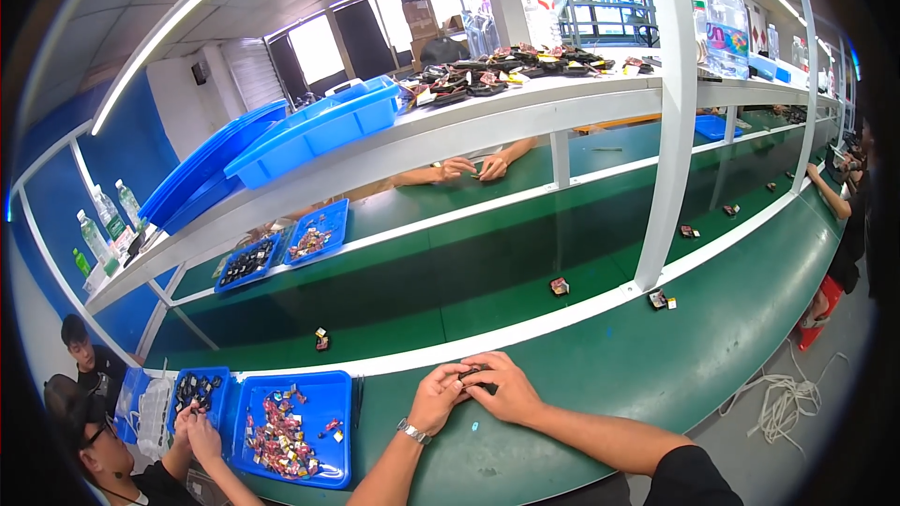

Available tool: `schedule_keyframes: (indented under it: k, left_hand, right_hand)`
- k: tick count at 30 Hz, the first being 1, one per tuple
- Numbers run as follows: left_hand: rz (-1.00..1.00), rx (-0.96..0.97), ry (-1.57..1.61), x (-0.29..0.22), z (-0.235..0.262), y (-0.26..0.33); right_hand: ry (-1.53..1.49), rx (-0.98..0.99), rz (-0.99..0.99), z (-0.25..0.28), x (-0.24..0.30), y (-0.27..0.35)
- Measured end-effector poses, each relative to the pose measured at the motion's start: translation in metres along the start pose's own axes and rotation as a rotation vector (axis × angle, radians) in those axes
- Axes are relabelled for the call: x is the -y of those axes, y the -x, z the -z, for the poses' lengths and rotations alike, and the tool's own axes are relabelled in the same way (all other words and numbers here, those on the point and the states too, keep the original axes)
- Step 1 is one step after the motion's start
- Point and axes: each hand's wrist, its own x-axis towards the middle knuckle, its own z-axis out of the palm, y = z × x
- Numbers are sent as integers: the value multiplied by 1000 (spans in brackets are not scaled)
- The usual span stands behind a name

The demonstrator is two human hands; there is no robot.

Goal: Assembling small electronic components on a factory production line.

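My left hand [437,397], with a metal watch on its wrist, and my right hand [507,390] meet over the green table [562,422]. Between their fingertips they grip a small black part [480,379], mostly covered by the fingers, so its exact kind is hidden. Both hands are closed on it. Left of my forearm lies a blue tray [349,431] with many small red, yellow and white pieces [281,436]. A tiny light-blue bit [474,426] rests on the table below my hands.
A neighbour's hands [195,431] work at a blue tray of black parts [202,384] on the left. Beyond a white rail, a green belt carries small assemblies [560,287]. A white post [666,131] and a shelf with blue trays [319,126] stand ahead. Another person's hands [473,167] show across.
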Motion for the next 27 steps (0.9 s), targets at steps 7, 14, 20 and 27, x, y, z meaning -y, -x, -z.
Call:
schedule_keyframes:
  k: [7, 14, 20, 27]
  left_hand:
    - [1, -26, -47, -2, -3, 0]
    - [32, -41, -40, -3, -3, 0]
    - [45, -40, -19, -4, -4, 0]
    - [69, -42, -24, -4, -3, -1]
  right_hand:
    - [136, -8, 130, 9, -3, -5]
    - [83, -66, 116, 8, 3, -6]
    - [169, -100, 158, 7, 11, -6]
    - [264, -129, 196, 3, 12, -6]
